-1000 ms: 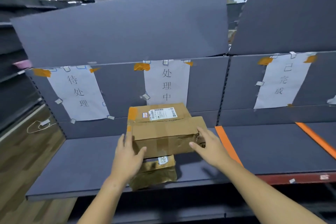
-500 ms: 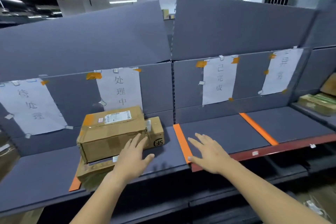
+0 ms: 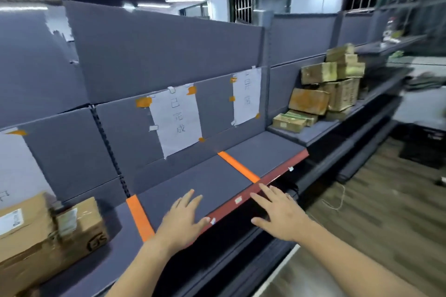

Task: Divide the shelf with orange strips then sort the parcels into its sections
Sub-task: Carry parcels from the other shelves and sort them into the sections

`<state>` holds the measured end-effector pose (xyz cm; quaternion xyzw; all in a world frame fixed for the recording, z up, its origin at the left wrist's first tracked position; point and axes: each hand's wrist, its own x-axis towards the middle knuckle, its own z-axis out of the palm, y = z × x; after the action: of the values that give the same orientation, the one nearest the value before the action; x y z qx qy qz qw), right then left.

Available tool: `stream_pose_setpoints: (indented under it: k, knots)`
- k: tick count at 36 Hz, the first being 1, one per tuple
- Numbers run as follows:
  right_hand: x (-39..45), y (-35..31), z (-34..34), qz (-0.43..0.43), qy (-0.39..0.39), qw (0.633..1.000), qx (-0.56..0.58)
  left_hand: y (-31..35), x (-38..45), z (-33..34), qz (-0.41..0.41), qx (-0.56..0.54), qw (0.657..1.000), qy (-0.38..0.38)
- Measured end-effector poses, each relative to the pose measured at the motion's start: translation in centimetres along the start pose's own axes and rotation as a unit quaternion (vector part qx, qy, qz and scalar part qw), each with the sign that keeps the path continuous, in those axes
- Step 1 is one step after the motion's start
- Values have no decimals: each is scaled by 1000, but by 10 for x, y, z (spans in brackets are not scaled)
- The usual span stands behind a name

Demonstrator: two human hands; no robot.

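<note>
Overall, the long dark-grey metal shelf (image 3: 200, 183) with its red front edge runs from lower left up to the right and serves as the landmark. Behind the shelf stands a grey panelled backboard (image 3: 156, 55), with two white paper signs taped to it by orange tape: one (image 3: 177, 119) above the middle section, one (image 3: 246, 96) above the section further right; the handwriting is too blurred to read.

At the far right end of the shelf, on a slightly higher grey deck, sits a stack of worn brown cardboard parcels (image 3: 330, 87), piled several high. At the left end of the shelf lie two tan cardboard parcels: a larger one with a white label (image 3: 21, 236) in front, and a smaller one (image 3: 84, 222) touching it from behind and to its right.

Two flat orange strips cross the shelf from back to front: the nearer strip (image 3: 140, 218) just right of the tan parcels, the farther strip (image 3: 239, 166) below the right-hand sign. The section between them holds no parcel.

Left hand (image 3: 183, 219): fingers spread and straight, holding nothing, over the front of the middle section. Right hand (image 3: 277, 212): fingers likewise splayed and empty, out past the red front edge, near the farther strip's front end. Contact with the shelf cannot be told.
</note>
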<state>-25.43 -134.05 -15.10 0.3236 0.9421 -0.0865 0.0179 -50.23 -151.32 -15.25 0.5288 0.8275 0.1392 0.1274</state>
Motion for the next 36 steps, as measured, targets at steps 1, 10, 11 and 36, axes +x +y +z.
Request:
stream_pose_setpoints:
  k: [1,10,11,36]
  knots:
    - [-1,11,0,13,-1,1000,3,10,12,4,12,-7,1000,-7]
    - [24,106,-14,113,21,993,30,84,130,35,96,-66,992,-45]
    - [29,116,-17,125,24,991,33,91,144,37,105,-68,991,-48]
    - [140,373,-31,257,74,945,190,249,415,121,125,-127,980,-92]
